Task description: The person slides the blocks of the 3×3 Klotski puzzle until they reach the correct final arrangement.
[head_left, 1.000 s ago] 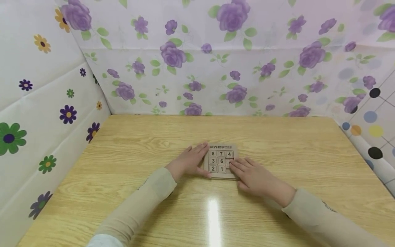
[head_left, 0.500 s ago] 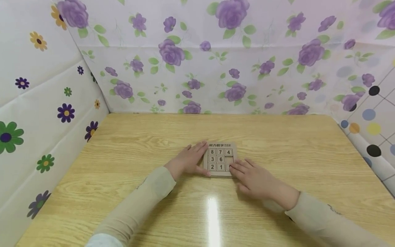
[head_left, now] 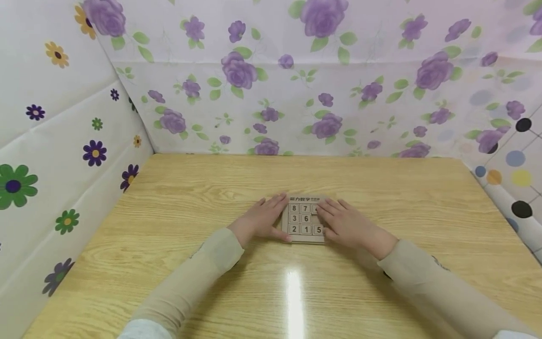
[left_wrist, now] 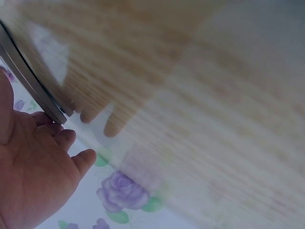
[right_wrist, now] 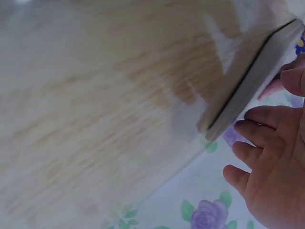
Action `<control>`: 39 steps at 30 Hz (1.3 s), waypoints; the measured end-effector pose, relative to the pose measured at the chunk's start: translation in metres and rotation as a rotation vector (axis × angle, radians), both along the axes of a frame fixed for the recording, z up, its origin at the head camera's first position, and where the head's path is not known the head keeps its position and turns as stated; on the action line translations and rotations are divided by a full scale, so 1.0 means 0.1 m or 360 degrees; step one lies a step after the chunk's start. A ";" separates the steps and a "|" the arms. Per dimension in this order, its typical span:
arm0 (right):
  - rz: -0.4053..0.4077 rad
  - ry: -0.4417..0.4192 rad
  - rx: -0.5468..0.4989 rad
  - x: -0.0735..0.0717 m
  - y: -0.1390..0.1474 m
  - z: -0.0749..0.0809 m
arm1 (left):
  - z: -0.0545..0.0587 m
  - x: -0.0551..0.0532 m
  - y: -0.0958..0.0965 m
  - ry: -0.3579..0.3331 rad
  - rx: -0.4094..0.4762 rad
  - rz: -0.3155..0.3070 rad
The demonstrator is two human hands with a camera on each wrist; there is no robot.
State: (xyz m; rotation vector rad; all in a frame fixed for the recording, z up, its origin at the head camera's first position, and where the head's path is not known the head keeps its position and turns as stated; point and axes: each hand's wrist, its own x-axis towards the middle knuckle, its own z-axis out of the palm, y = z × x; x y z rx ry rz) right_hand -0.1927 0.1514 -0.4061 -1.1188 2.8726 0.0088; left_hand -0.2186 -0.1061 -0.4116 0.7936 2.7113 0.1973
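A number sliding puzzle (head_left: 305, 238) lies flat on the wooden table, its square tiles in three rows. The top row reads 8, 7 and a partly covered 4 tile (head_left: 314, 210). Below are 3 and 6 with a vacant slot at the right, then 2, 1 and the 5 tile (head_left: 319, 230). My left hand (head_left: 262, 219) rests along the puzzle's left edge, thumb at the lower corner and fingertips at the upper one. Extended fingers of my right hand (head_left: 353, 225) touch the 4 tile. In the right wrist view, the puzzle's side (right_wrist: 252, 88) shows beside that hand.
The wooden table (head_left: 203, 188) stretches around the puzzle. A white cloth with purple flowers (head_left: 239, 70) hangs behind it. Daisy-patterned cloth (head_left: 95, 153) rises on the left, dotted cloth (head_left: 521, 179) on the right.
The 5 tile has slid from the middle right down to the bottom right slot. My right hand moved down with it, then up to the 4 tile. My left hand stays put.
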 end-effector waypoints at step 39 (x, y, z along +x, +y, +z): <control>0.0088 -0.0086 -0.0051 -0.02 -0.21 0.05 | 0.01 0.03 -0.01 0.0006 0.0007 0.0003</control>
